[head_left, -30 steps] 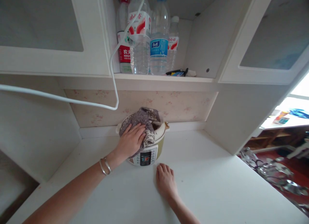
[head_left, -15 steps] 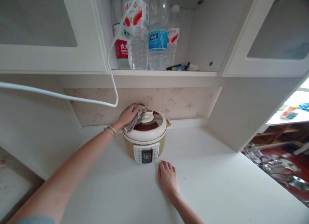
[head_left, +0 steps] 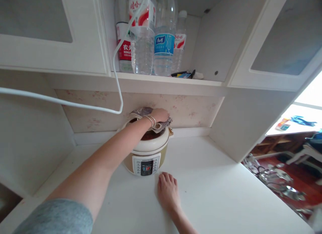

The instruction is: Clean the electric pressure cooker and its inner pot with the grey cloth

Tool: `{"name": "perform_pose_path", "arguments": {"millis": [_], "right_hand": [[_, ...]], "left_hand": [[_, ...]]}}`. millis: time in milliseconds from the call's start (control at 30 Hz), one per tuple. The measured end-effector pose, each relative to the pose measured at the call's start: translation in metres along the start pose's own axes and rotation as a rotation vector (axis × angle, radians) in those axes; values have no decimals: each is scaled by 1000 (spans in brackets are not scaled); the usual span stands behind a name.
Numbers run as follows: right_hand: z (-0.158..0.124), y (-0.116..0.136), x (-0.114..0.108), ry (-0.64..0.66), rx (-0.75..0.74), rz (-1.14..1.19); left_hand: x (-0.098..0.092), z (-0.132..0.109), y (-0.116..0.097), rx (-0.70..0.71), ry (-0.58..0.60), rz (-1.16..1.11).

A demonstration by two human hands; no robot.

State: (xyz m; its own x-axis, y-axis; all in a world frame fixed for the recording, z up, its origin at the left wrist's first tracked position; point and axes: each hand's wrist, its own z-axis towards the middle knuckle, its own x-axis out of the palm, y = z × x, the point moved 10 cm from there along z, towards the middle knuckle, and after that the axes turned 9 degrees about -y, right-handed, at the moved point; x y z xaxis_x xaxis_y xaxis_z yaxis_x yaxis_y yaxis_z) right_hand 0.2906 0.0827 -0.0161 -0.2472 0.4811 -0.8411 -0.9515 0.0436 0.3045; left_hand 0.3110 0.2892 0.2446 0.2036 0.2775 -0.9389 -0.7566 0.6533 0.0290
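A rice cooker [head_left: 148, 145] with a cream lid rim, dark glass top and front control panel stands on the white counter. My left hand [head_left: 160, 115] is closed on a patterned grey-brown cloth [head_left: 141, 111] over the back right of the lid. My forearm crosses in front of the cooker and hides part of the lid; the cloth covers its knob. My right hand [head_left: 168, 190] rests palm down on the counter just in front of the cooker, holding nothing, its fingers side by side and loosely bent.
Overhead is an open cabinet shelf [head_left: 171, 80] with several plastic bottles [head_left: 164, 42] and small items. A white cable [head_left: 83, 104] hangs across the upper left. A side panel [head_left: 233, 123] bounds the counter [head_left: 201, 193] at right; pot lids and metalware [head_left: 275, 177] lie beyond it.
My left hand has moved with the cloth from the lid's left side across to its back right. The view has shifted slightly; my right hand stays on the counter.
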Motion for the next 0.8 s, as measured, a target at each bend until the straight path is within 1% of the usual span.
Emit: {"name": "perform_pose_path", "arguments": {"millis": [100, 200, 267, 333, 400, 467, 533, 567, 633, 700, 800], "right_hand": [[0, -2, 1, -17, -1, 0], [0, -4, 1, -35, -6, -2], [0, -5, 2, -38, -12, -1], [-1, -4, 1, -34, -17, 1], [-1, -3, 0, -23, -23, 3], [-3, -1, 0, -12, -29, 1], [-4, 0, -1, -8, -36, -5], [-5, 1, -1, -11, -39, -9], [-6, 3, 0, -18, -47, -12], [-6, 4, 1, -20, -55, -17], [-5, 5, 2, -7, -57, -35]], "left_hand": [[15, -11, -46, 67, -17, -24], [20, -34, -78, 129, -72, -44], [19, -56, -94, 218, -134, -57], [12, -83, -107, 327, -224, -65], [2, -113, -110, 384, -323, -71], [-10, -142, -103, 374, -410, -89], [-21, -169, -88, 321, -496, -114], [-27, -183, -77, 285, -546, -123], [-34, -207, -49, 203, -650, -131], [-36, -226, -18, 130, -731, -134], [-33, -239, 33, 20, -815, -172]]}}
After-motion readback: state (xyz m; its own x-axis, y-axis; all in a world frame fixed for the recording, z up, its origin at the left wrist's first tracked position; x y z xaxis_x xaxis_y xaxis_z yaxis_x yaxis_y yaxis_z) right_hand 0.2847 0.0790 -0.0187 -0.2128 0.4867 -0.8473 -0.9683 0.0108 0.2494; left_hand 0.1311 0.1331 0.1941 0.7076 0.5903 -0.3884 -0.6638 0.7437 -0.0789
